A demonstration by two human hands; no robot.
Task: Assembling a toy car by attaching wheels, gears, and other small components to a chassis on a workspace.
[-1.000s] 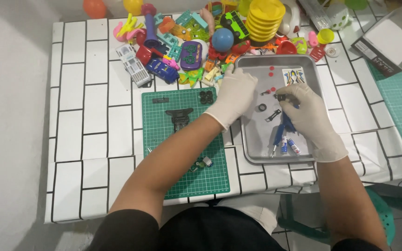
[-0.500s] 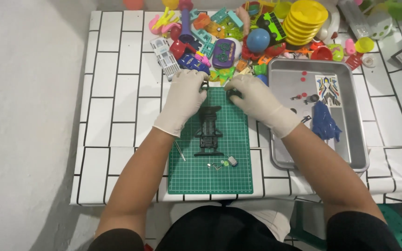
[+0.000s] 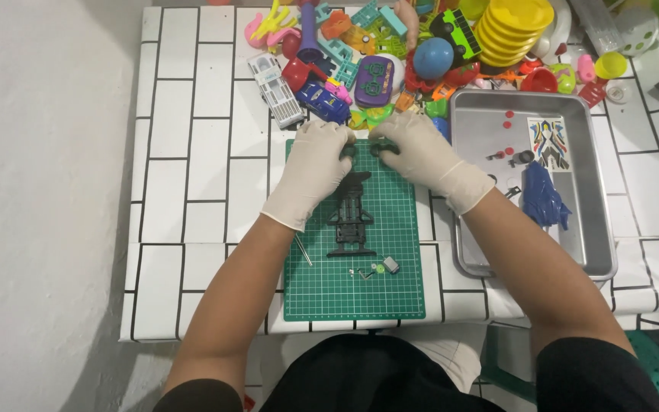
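Fingers [image 3: 345, 149] of both hands now pinch small black wheels [image 3: 375, 149].

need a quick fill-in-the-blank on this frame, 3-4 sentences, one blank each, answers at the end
1. Both hands, left hand and right hand, wear white ___.
2. The black chassis lies on a ___ cutting mat.
3. The blue car body shell lies in the metal ___.
4. The stack of yellow plates sits at the ___ edge of the table, away from the person.

Missing words: gloves; green; tray; far
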